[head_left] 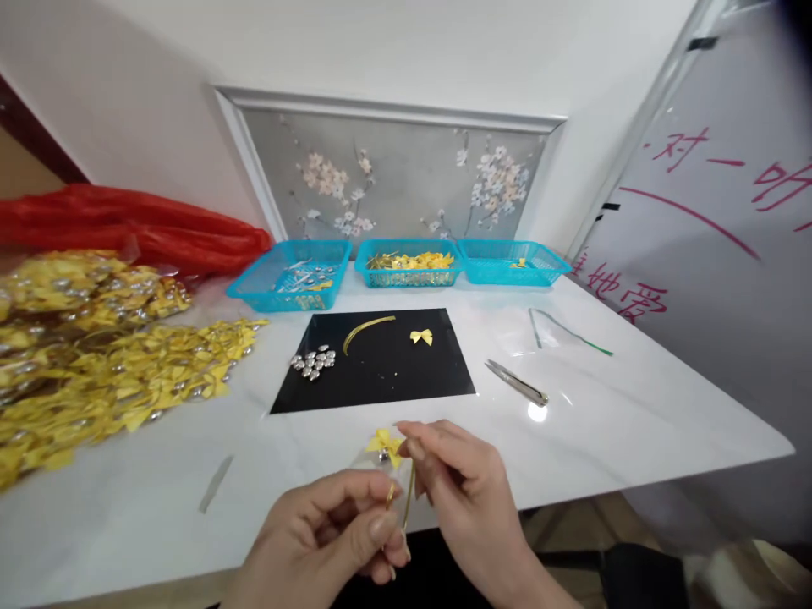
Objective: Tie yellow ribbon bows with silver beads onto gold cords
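Observation:
Near the table's front edge, my right hand [460,482] pinches a yellow ribbon bow [384,444] with a silver bell-like bead hanging under it. A thin gold tie [409,495] runs down from the bow. My left hand [336,529] is closed on the tie's other end, its gold tip showing between thumb and forefinger. Just beyond both hands lies a black mat [374,389]. It carries a cluster of silver beads [312,362], a curved bundle of gold ties [364,328] and a single yellow bow [421,337].
Thread snips [517,383] lie right of the mat. Three blue baskets [288,296] stand along the wall, holding beads, ties and bows. A large heap of yellow bows with beads [127,372] covers the left side, beside red fabric [133,224]. Green tape strips [574,332] mark the table's right.

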A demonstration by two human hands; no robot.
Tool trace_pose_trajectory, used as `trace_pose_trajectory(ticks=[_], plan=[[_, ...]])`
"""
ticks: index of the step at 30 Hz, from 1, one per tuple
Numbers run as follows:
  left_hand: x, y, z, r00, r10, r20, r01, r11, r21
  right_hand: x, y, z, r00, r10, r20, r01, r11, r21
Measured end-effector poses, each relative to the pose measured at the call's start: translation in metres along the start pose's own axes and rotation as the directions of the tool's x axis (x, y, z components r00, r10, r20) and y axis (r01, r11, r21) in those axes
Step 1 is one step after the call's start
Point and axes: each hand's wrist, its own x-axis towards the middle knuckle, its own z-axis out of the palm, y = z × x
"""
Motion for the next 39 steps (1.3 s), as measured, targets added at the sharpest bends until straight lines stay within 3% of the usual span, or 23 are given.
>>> trace_pose_trajectory(ticks=[1, 3, 5, 9, 12, 18, 24, 32, 34, 37, 39], plan=[[0.0, -0.002, -0.001, 0.999, -0.033, 0.031, 0.034, 0.999, -0.037, -0.003, 0.0, -0.001, 0.989, -0.143, 0.037, 0.146, 0.983, -0.109], [0.001, -0.006, -0.004, 0.995, -0.074, 0.062, 0.079, 0.994, -0.079, -0.008, 0.001, -0.003, 0.904, -0.403, 0.144, 0.428, 0.854, -0.296], [0.0, -0.008, -0.006, 0.996, -0.07, 0.048, 0.074, 0.994, -0.075, -0.01, 0.001, -0.005, 0.827, -0.517, 0.219, 0.559, 0.721, -0.41], [-0.002, -0.009, -0.006, 1.0, -0.005, -0.011, 0.006, 1.0, 0.021, -0.011, -0.002, -0.006, 0.759, -0.572, 0.31, 0.637, 0.555, -0.536], [-0.003, -0.01, -0.004, 0.993, 0.089, -0.075, -0.082, 0.992, 0.092, -0.013, -0.004, -0.005, 0.717, -0.598, 0.358, 0.684, 0.507, -0.525], [-0.005, -0.019, -0.005, 0.975, 0.209, -0.081, -0.198, 0.972, 0.128, -0.021, 0.004, -0.012, 0.699, -0.571, 0.43, 0.701, 0.429, -0.57], [-0.01, -0.025, -0.009, 0.966, 0.217, -0.138, -0.195, 0.969, 0.152, -0.021, 0.001, -0.011, 0.661, -0.588, 0.466, 0.724, 0.335, -0.603], [-0.01, -0.019, -0.012, 0.98, 0.176, -0.092, -0.159, 0.973, 0.166, -0.02, -0.013, -0.008, 0.66, -0.535, 0.527, 0.738, 0.332, -0.587], [-0.01, -0.018, -0.015, 0.988, 0.143, -0.066, -0.132, 0.98, 0.148, -0.02, -0.009, -0.009, 0.685, -0.545, 0.483, 0.72, 0.407, -0.562], [-0.011, -0.015, -0.017, 0.999, 0.052, -0.017, -0.051, 0.996, 0.067, -0.021, -0.004, -0.007, 0.78, -0.516, 0.353, 0.625, 0.621, -0.473], [-0.012, -0.012, -0.017, 1.0, -0.011, -0.008, 0.011, 1.0, -0.023, -0.021, -0.005, -0.005, 0.829, -0.469, 0.304, 0.558, 0.714, -0.423]])
